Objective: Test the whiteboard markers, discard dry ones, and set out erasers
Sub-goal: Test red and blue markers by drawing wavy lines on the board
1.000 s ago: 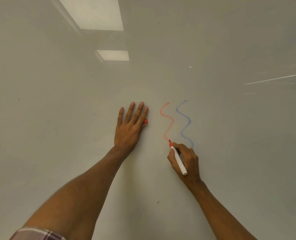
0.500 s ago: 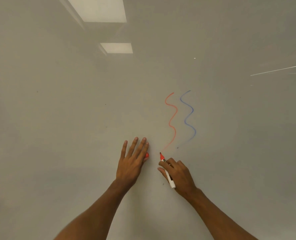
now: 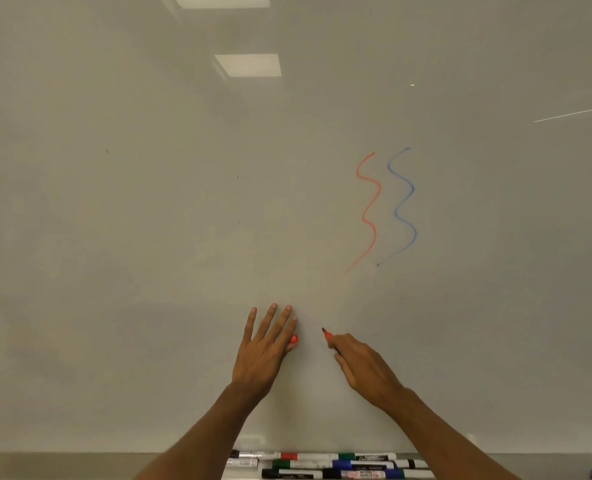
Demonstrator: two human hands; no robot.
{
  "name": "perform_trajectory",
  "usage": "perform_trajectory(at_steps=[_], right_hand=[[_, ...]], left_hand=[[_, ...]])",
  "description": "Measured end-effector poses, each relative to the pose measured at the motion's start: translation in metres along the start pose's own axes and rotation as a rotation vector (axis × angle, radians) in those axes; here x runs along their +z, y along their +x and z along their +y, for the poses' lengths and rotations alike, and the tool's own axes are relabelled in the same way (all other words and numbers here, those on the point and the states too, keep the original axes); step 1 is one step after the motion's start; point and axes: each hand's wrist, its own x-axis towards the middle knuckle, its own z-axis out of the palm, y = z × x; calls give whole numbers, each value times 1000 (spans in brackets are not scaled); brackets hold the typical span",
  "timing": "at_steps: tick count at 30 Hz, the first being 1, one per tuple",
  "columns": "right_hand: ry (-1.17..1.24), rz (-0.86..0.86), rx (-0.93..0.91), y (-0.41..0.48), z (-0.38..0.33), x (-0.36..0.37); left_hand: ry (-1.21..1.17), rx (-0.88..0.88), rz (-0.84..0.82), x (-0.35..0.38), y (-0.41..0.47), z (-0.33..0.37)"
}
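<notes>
Marker (image 3: 326, 335) barrel hidden in right hand (image 3: 363, 370), cap (image 3: 293, 339) mostly behind left hand (image 3: 263, 355)

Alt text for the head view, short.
Right hand holds an uncapped red marker before a whiteboard; left hand pinches a red cap. Red squiggle and blue squiggle sit above; more markers lie in the tray below.

Uncapped red marker (image 3: 326, 335) points up-left; red cap (image 3: 293, 339), seemingly, beside it; other markers (image 3: 329, 465) lie below.

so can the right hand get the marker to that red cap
Likely yes: the right hand points the marker at the red cap held by the left hand, with bare whiteboard between.
</notes>
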Motion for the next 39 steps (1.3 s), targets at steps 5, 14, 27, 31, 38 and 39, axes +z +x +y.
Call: perform_trajectory(at_steps=[5,14,27,31,38,39], right_hand=[[-102,-99,31,-5,-3,13],[-155,-121,-47,-3,-12,40],[99,-209,275,-23,-47,98],[129,-223,351,-31,-55,112],[141,-223,413,-49,-63,129],[136,-240,408,-52,-62,130]], left_hand=[[-28,25,-55,6,-19,-1],[-14,84,-164,20,-41,-1],[5,115,-286,29,-73,6],[-8,113,-309,38,-88,5],[-110,136,-474,48,-105,8],[-119,139,-492,45,-107,9]])
